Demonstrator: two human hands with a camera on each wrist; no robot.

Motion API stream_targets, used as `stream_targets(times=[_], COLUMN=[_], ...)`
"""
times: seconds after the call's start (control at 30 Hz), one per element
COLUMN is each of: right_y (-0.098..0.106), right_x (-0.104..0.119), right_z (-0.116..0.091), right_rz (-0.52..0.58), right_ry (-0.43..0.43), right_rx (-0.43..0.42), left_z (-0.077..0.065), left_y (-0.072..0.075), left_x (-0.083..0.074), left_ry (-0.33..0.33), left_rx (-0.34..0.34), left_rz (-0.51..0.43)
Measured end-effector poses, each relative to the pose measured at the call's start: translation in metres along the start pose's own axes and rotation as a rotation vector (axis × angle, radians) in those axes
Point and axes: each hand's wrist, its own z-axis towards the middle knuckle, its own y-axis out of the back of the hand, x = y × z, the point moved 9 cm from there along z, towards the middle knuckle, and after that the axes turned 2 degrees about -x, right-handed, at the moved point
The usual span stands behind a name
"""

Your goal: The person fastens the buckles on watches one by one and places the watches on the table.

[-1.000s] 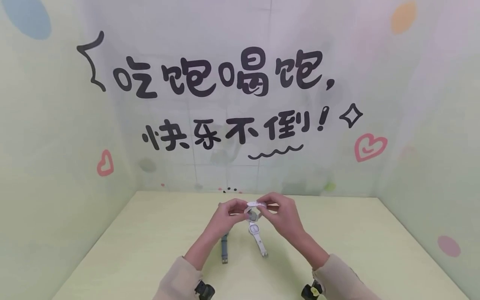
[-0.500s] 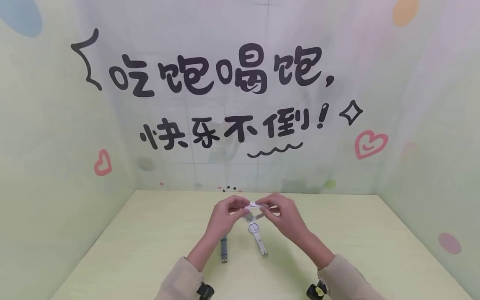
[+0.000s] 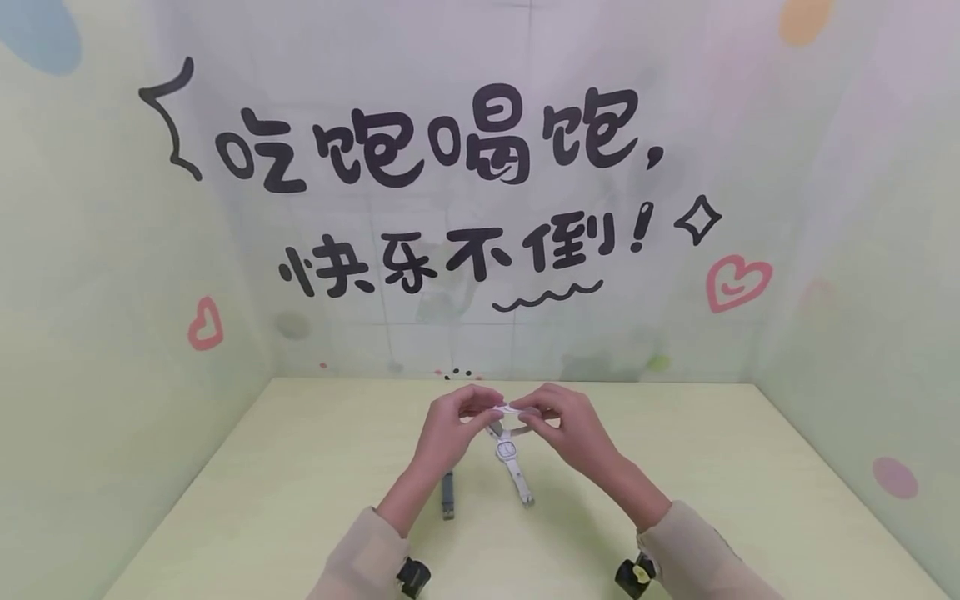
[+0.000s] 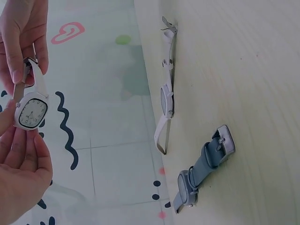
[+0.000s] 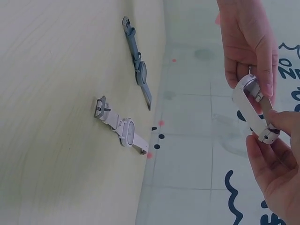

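Note:
Both hands hold a white wristwatch raised above the table, its strap bent round into a loop. My left hand grips the watch by its case, whose rounded-square dial faces the left wrist camera. With thumb and fingers, my right hand pinches the strap at its buckle end. In the right wrist view the white strap runs between the two hands. Below them, a second white wristwatch lies on the table with its strap unfastened. Left of that one lies a blue-grey wristwatch, partly hidden by my left arm in the head view.
The pale wood-grain table is bordered by a back wall with large black lettering and by side walls bearing coloured spots. Black wrist devices show below both beige sleeves.
My left fingertips have shifted slightly right, closer to my right fingers at the strap. Both hands keep hold of the white wristwatch; the watches on the table stay put. The head view has tilted slightly.

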Motion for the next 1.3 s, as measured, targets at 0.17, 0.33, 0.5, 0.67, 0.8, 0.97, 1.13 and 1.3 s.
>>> stream_targets(times=[0.17, 0.33, 0.5, 0.67, 0.8, 0.97, 1.13, 1.3], right_y=[-0.001, -0.004, -0.004, -0.007, -0.011, -0.005, 0.004, 0.006], right_x=[0.001, 0.003, 0.008, 0.008, 0.003, -0.001, 0.0, 0.001], right_z=[0.0, 0.002, 0.003, 0.0, -0.002, 0.0, 0.0, 0.0], right_rz=[-0.021, -0.038, -0.042, -0.007, 0.033, 0.058, 0.06, 0.068], right_ry=[0.017, 0.031, 0.053, 0.033, -0.018, -0.013, 0.026, 0.037], right_rx=[0.018, 0.038, 0.034, 0.018, 0.022, -0.044, -0.136, -0.163], left_z=[0.0, -0.001, -0.002, -0.006, -0.008, -0.002, 0.002, 0.003], left_y=[-0.002, -0.001, -0.001, -0.003, -0.005, -0.002, -0.001, -0.005], left_x=[-0.001, -0.002, -0.005, -0.007, -0.004, -0.006, -0.005, -0.006], left_ry=[-0.016, -0.033, -0.067, -0.089, -0.062, -0.049, -0.025, -0.022], left_rx=[-0.003, -0.027, -0.05, -0.045, -0.035, -0.055, -0.073, -0.052], left_rz=[0.018, 0.055, 0.07, 0.081, 0.09, 0.006, -0.066, -0.074])
